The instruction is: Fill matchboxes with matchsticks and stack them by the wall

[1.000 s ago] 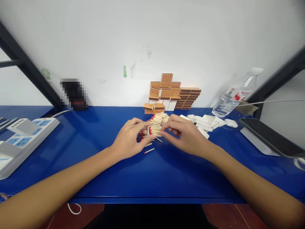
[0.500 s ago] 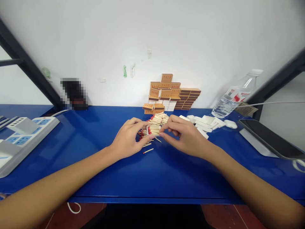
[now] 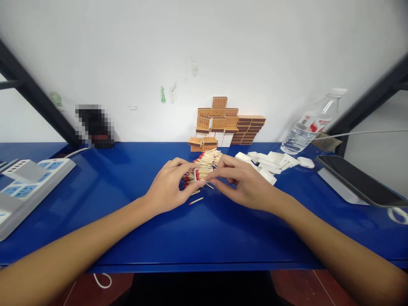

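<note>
Between thumb and fingers, my left hand (image 3: 167,182) holds a small white matchbox tray (image 3: 195,174) filled with red-tipped matches (image 3: 201,174). My right hand (image 3: 248,182) is closed in a pinch over the tray's right end, fingertips at the matches; what lies between them is hidden. Directly behind the tray is a heap of loose matches (image 3: 208,157), and more matches lie under and left of it. One single match (image 3: 196,201) rests on the blue table in front of my hands.
Stacked orange matchboxes (image 3: 218,123) lean against the wall. White empty trays (image 3: 270,161) lie in a pile right of my right hand. Farther right are a plastic bottle (image 3: 307,123), a white case (image 3: 306,162) and a phone (image 3: 360,180). A power strip (image 3: 41,187) sits at left.
My right fingertips have shifted left, from the tray's right end further over the matches. My left hand keeps hold of the tray. The whole view has moved slightly.
</note>
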Available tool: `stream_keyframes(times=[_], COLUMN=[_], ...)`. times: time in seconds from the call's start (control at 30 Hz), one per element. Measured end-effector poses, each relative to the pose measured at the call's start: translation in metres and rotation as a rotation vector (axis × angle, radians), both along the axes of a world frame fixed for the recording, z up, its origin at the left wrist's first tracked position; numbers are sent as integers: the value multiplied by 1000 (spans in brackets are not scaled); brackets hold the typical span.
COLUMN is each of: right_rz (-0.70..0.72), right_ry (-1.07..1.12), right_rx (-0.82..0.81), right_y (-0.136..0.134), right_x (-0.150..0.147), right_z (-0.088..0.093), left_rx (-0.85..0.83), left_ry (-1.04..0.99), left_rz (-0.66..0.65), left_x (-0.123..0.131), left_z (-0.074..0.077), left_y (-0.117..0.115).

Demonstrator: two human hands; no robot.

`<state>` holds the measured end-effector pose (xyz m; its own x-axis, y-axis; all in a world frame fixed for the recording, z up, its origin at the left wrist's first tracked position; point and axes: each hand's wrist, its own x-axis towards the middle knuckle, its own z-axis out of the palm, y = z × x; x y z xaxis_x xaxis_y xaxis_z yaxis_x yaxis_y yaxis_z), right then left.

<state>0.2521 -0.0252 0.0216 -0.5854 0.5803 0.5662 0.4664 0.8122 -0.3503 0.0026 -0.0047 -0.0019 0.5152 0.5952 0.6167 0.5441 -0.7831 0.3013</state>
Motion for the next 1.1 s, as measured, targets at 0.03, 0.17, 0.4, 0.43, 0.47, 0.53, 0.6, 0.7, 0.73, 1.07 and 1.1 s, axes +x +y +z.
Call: stream_keyframes(times=[0.03,0.17,0.4,0.43,0.47,0.53,0.6,0.7,0.73,1.07,1.1], right_rz=[2,-39,-293,-330,-343,-324,-303,-262,-252,-282,-285], right_ry=[5,63,199,192,185,167,161,161,150,132,133], right_rx=[4,29,-62,-77,-83,-86,-104,-102,-103,-107,-95], right_y=[0,2,16,17,17,15,11,9,10,16,16], right_x=[0,0,4,4,4,3,1,-1,-2,-1,-1], right_z=[0,0,-28,-34,-39,-46,-49,-46,-45,-51,-51], left_rx=[0,-5,26,51,77,96,93,69,63,68,62], left_ry=[-2,-13,-89,-104,-112,-103,-97,-119,-125,-163,-165], left_rz=[-1,3,173,229,268,302,274,262,260,218,222], left_x=[0,1,-11,-15,-18,-24,-26,-24,-23,-18,-19], left_z=[0,0,8,9,9,7,3,-1,-1,-3,-3], left_y=[0,0,11,14,17,21,23,22,22,23,24])
